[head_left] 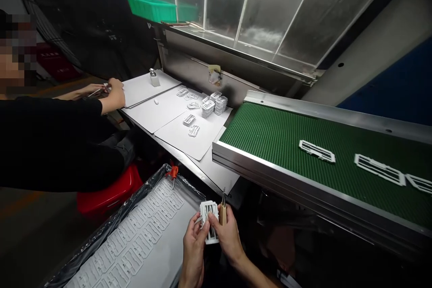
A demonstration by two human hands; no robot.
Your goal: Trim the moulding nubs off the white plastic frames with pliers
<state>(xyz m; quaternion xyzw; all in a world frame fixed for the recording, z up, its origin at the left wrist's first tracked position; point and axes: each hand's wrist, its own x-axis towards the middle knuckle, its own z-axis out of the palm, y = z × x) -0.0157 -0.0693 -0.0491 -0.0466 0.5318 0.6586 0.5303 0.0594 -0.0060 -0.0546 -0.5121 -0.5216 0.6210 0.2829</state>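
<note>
Low in front of me, my left hand (195,249) grips a small stack of white plastic frames (209,234) by its left side. The frames are rectangular with slots through the middle. My right hand (231,238) presses its thumb on the stack's face and also holds a wooden-handled tool (223,213) upright, its thin metal tip pointing away from me. Left of my hands lies a lined tray (168,234) holding rows of flat white frames (148,238). Part of the stack is hidden behind my fingers and thumbs.
A green conveyor belt (270,135) carries several white frames (317,151) on the right. Stacked frames (207,109) and a small bottle (154,78) stand on the paper-covered table (175,139). An orange-handled tool (173,172) rests at the tray's edge. A co-worker (50,139) sits left.
</note>
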